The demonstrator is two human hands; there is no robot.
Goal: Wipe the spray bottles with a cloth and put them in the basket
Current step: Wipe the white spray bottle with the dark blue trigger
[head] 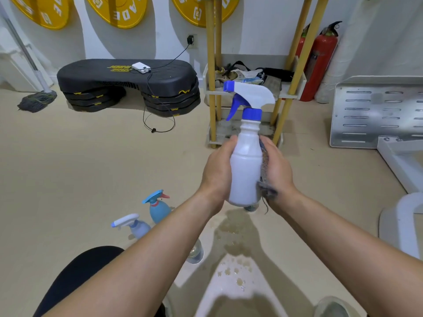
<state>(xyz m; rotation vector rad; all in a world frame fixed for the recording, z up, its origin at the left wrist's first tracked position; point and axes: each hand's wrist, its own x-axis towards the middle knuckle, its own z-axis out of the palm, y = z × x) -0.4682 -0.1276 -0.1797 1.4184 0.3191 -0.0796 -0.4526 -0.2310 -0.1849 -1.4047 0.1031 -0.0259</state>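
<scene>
The floor (pixel 114 168) runs under everything, with a wet patch (pixel 235 236) straight below the hands, probably drips from the cleaning. Beyond the hands stands a shelf (pixel 211 65) on yellow posts.

The white bottle (pixel 246 170) is held up in the air between the two hands, clear of the floor, so that every side can be reached by the wipe. Its long axis is upright, leaning only a little. The blue cap and trigger head are at the top, above both hands. The nozzle points to the left-hand side and slightly away from the person, which keeps any stray squirt off them.

The left hand (pixel 217 172) is wrapped round the left side of the body and steadies it. The right hand (pixel 278 170) is closed over the cloth (pixel 266 191), pressing it flat against the right side (a frayed corner hangs out below the palm). This looks like mid-wipe, with one hand gripping and the other rubbing.

Below and left of the left hand, two smaller spray bottles wait on the floor: a light blue bottle (pixel 158 209) and a pale bottle (pixel 137 227), both upright. I cannot pick out a basket in this view.
</scene>
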